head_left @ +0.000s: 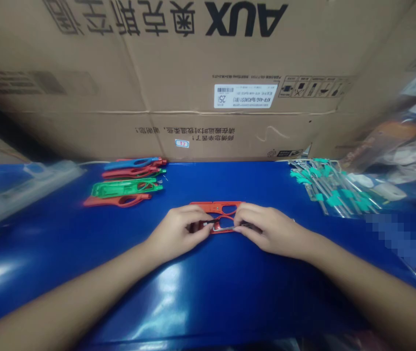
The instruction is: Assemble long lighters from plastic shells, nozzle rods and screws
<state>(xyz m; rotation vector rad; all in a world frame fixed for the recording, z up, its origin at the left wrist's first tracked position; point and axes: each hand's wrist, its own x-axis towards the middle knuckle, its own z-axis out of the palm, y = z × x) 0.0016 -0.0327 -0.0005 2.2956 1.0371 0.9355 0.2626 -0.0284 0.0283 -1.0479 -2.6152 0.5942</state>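
Note:
Two orange plastic shell halves, which look like handheld lighter casings with a trigger loop, lie at the middle of the table. The far shell half (211,206) rests flat beyond my fingertips. Over the left end of the near shell half (226,232), my left hand (177,228) is closed in a pinch, with a small dark part partly showing at its fingertips. My right hand (272,229) pinches at the other end, where a thin grey metal rod (226,228) runs along the near shell from its fingertips. My fingers hide much of both ends.
Red, blue, green and orange shells (131,186) lie stacked at the back left. Metal rods with teal parts (330,187) form a pile at the back right. A large cardboard box (179,97) walls off the far side of the blue table (208,302). Plastic bags flank both sides.

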